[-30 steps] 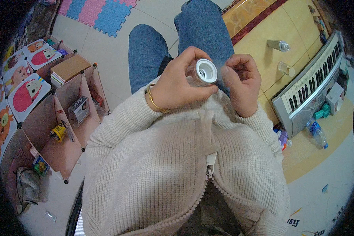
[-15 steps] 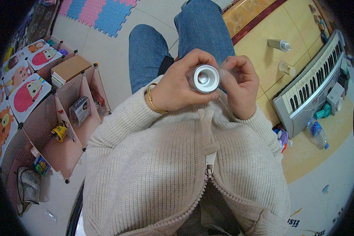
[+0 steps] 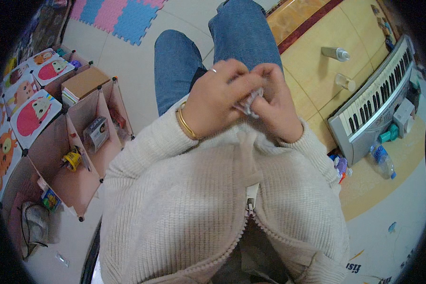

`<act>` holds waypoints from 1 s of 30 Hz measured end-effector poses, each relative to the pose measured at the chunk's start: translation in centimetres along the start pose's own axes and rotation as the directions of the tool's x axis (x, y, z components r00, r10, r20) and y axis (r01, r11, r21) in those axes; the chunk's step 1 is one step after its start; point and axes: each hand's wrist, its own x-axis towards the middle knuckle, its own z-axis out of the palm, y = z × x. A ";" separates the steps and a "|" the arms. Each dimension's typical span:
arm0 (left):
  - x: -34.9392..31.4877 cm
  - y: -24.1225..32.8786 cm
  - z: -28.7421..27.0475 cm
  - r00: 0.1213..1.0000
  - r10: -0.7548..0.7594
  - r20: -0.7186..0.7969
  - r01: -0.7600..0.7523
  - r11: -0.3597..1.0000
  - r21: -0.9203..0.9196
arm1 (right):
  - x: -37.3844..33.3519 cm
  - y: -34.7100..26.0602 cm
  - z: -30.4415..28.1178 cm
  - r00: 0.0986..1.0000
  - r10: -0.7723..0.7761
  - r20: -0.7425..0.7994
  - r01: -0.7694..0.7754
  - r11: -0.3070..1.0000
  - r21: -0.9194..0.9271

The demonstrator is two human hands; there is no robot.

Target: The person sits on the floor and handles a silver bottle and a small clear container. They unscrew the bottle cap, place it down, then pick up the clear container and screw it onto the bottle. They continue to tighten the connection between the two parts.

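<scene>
"Where's the thing being handled?"

"Above the lap, between the two hands: a pale, partly see-through object [image 3: 252,100], mostly covered by fingers. Only a blurred bit of it shows, so I can't make out its full shape."

"And the grip?"

"The left hand [image 3: 217,97] is curled around it, knuckles up, hiding its far side. The right hand [image 3: 279,106] meets it with bent fingers and thumb; whether that one grasps or just touches, I can't tell. The fingertips overlap too much."

"Anything clear on the hands?"

"A ring [image 3: 213,71] on the left one, and a gold-coloured bracelet [image 3: 185,124] at that wrist, by the cuff of the cream sweater [image 3: 170,199]."

"What's off to the right?"

"A silver bottle [image 3: 335,53] and, near it, a clear container [image 3: 344,83], its see-through wall faint against the yellow tiles [image 3: 312,61]. Beyond them is a keyboard [image 3: 374,97]."

"And the left?"

"A shelf unit [image 3: 75,187], its outer edge lost in the dark rim. A grey item [image 3: 35,225] slumps beside it, too dim to identify."
</scene>
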 end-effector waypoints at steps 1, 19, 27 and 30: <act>-0.1 0.1 0.1 0.998 0.052 0.023 -0.054 0.992 0.117 | 0.2 0.5 -0.1 0.999 0.035 0.019 -0.034 0.998 -0.062; -1.0 -1.0 -1.4 0.960 -0.040 0.277 0.077 0.989 -0.123 | 0.8 3.0 -0.9 0.990 0.053 0.129 -0.001 0.927 -0.376; -2.0 -0.8 -0.3 0.938 -0.267 0.221 0.323 0.907 -0.272 | 0.3 2.8 -1.3 0.889 -0.316 0.332 0.456 0.535 -0.711; -1.7 -0.6 -0.2 0.918 -0.311 0.247 0.373 0.889 -0.267 | 0.2 3.1 -1.2 0.886 -0.324 0.333 0.460 0.517 -0.721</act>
